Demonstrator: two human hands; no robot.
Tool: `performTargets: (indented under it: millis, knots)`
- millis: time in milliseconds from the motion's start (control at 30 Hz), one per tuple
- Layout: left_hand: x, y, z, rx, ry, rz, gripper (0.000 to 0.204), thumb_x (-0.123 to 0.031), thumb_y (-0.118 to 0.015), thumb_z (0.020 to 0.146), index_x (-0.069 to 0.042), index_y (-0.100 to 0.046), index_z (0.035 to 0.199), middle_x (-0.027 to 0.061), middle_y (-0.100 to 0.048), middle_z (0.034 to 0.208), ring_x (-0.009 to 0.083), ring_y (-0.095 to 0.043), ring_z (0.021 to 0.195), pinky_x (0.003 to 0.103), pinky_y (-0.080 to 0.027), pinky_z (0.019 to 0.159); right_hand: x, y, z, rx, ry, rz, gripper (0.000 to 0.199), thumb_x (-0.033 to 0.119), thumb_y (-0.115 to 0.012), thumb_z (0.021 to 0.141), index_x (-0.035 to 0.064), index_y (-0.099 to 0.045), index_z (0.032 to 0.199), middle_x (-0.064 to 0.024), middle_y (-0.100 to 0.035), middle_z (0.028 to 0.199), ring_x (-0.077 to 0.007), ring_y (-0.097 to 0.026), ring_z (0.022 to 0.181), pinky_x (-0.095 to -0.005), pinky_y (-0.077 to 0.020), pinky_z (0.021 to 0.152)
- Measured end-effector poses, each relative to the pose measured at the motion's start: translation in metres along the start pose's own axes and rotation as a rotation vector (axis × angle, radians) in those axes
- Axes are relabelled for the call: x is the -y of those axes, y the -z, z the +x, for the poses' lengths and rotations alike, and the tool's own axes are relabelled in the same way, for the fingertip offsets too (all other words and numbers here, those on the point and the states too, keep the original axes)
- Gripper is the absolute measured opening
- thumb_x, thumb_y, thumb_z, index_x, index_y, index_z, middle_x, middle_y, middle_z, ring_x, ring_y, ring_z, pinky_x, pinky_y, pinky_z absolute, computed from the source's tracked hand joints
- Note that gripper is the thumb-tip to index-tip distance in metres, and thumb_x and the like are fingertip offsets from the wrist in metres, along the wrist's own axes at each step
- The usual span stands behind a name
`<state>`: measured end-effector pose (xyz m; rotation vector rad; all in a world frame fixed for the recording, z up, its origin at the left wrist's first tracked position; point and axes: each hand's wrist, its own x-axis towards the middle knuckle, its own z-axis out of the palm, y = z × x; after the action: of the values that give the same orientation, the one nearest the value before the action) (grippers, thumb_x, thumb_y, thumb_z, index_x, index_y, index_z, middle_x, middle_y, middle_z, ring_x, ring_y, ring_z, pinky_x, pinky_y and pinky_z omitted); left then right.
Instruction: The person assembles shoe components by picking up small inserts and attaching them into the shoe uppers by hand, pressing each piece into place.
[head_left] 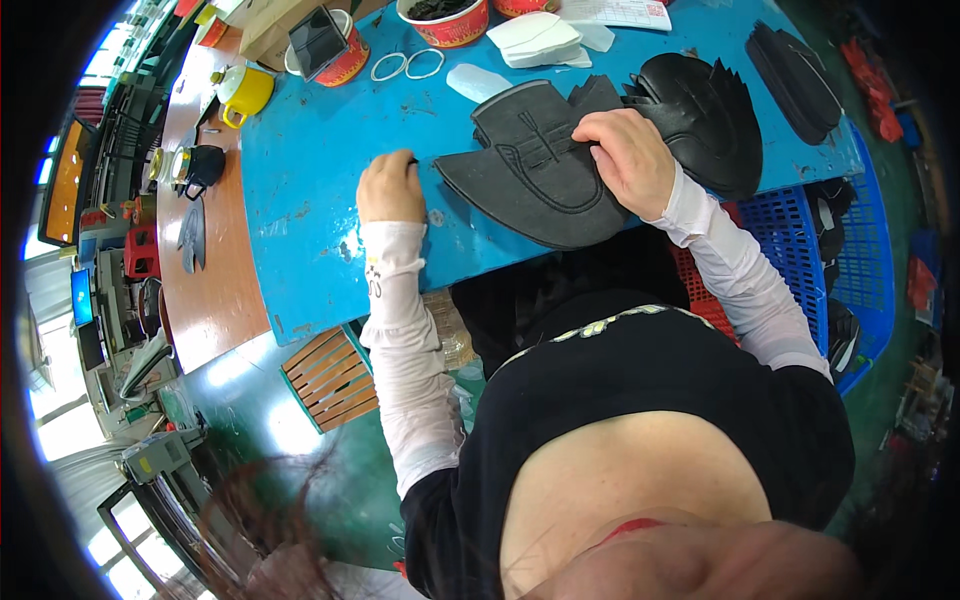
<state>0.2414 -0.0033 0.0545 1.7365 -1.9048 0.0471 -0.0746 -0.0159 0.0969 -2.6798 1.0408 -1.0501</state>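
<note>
Head view: both hands (left (391, 188), right (628, 160)) on flat, matte-black shoe upper (535, 170).

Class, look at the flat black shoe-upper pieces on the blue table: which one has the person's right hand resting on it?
The wide black piece at the table's near edge, under the right hand; the other stacks lie untouched farther right.

Bare blue table (300, 170) lies open left of the left hand (390, 190), up to the yellow mug (243, 92). Ahead, two rings (408, 65) and a red bowl (445, 20) crowd the far edge. The right hand (625, 160) is hemmed in between the black upper (540, 175) and a black stack (705, 115).
</note>
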Motion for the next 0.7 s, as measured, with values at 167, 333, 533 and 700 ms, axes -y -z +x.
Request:
performTargets:
  millis: [167,333,533,700]
  knots:
    - [-0.013,0.014,-0.011,-0.087,0.562,-1.137,0.026,-0.003,-0.065,0.088,-0.001,-0.065,0.114,0.0050,-0.067,0.094,0.0153,-0.064,0.080,0.027,-0.052,0.073,-0.007,0.003,-0.003,-0.001,0.014,-0.020,0.028,-0.002,-0.061,0.079,0.0092,-0.060,0.105,-0.0060,-0.063,0.103,-0.0291,-0.059,0.097,-0.0403,-0.0455,0.082]
    - [0.007,0.016,-0.017,-0.056,0.281,-0.616,0.029,-0.004,-0.064,0.089,-0.003,-0.065,0.119,0.0074,-0.069,0.101,0.0153,-0.065,0.089,0.026,-0.051,0.078,-0.006,0.004,-0.001,0.001,0.002,-0.013,0.029,-0.001,-0.062,0.079,0.0100,-0.061,0.106,-0.0057,-0.064,0.105,-0.0289,-0.059,0.097,-0.0400,-0.0456,0.082]
    - [0.016,0.034,-0.013,0.220,0.113,-0.295,0.033,-0.002,-0.059,0.087,-0.007,-0.065,0.120,0.0133,-0.069,0.109,0.0226,-0.067,0.095,0.031,-0.051,0.082,-0.005,0.000,-0.003,0.015,-0.006,-0.018,0.029,-0.001,-0.061,0.080,0.0104,-0.061,0.107,-0.0050,-0.063,0.106,-0.0279,-0.058,0.099,-0.0394,-0.0453,0.083]
    - [0.019,0.058,-0.029,0.193,-0.015,-0.267,0.036,-0.001,-0.061,0.085,-0.006,-0.064,0.121,0.0155,-0.062,0.127,0.0300,-0.059,0.118,0.036,-0.047,0.096,-0.006,0.006,-0.002,0.004,-0.003,-0.001,0.030,0.000,-0.062,0.079,0.0104,-0.061,0.107,-0.0056,-0.063,0.105,-0.0288,-0.058,0.099,-0.0403,-0.0452,0.083]
